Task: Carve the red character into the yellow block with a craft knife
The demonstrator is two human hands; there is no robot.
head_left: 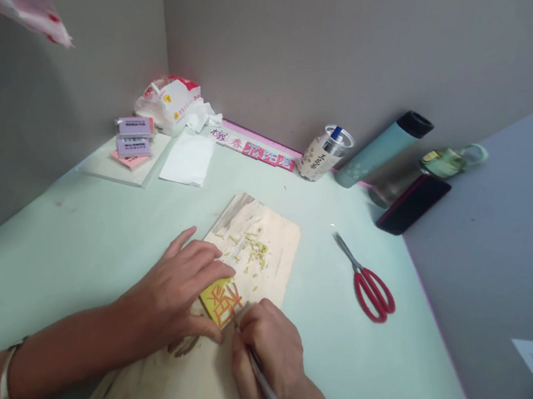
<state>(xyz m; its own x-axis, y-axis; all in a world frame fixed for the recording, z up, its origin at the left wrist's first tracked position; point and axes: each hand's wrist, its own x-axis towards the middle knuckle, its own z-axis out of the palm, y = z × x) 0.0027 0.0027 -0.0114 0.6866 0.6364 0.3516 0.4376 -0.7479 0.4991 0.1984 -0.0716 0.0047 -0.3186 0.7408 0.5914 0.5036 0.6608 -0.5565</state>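
A small yellow block (223, 300), marked with an orange-red character, lies on a wooden board (282, 229). My left hand (181, 290) grips the block between thumb and fingers, from its left side. In my right hand (269, 355) is a slim metal carving knife (266, 392), its fist closed around the shaft. The tool's tip meets the right edge of the block, at the character. Several yellow-green shavings (256, 250) are scattered on the board just beyond the block.
Red-handled scissors (373, 294) lie to the right. Behind stand a lidded can (321, 157), a teal bottle (379, 153), a green-lidded bottle (401, 180) and a leaning phone (415, 203). Lettered strips (254, 150), white paper (186, 160), wrapped blocks (135, 135) and a plastic bag (168, 103) sit back left.
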